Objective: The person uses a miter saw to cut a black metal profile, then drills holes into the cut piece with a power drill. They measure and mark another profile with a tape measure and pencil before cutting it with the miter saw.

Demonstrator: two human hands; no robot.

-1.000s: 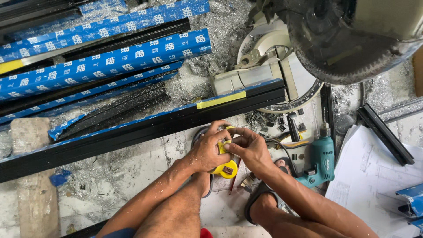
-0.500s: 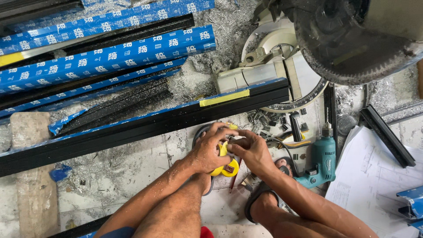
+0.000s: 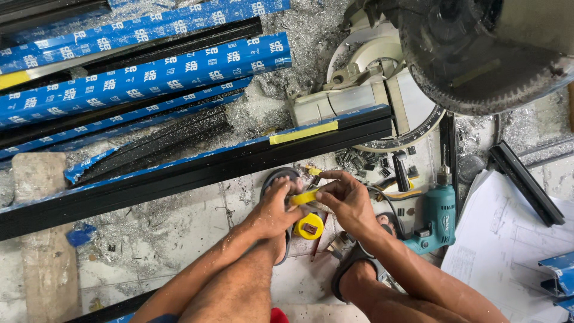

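Tape (image 3: 304, 196), yellow, is stretched between both hands just below the long black profile (image 3: 197, 170) that runs slantwise across the floor. Left hand (image 3: 276, 209) pinches the tape's near end between thumb and fingers, closed on it. Right hand (image 3: 347, 200) grips the other end the same way, fingers curled tight around the strip. A round yellow tape roll (image 3: 310, 226) sits under the hands, just below the stretched strip, beside the person's foot in a sandal (image 3: 281, 179). A strip of yellow tape (image 3: 303, 132) is already stuck on the profile, above the hands. Right of the hands lies a teal drill (image 3: 437, 212), bit pointing up toward the profile. Beyond the profile stands a mitre saw (image 3: 478, 54) with its toothed blade raised, metal shavings all around its base. Blue-wrapped profiles (image 3: 149, 75) lie stacked above the black profile, to the left of the saw. Paper drawings (image 3: 508, 251) lie right of the drill.
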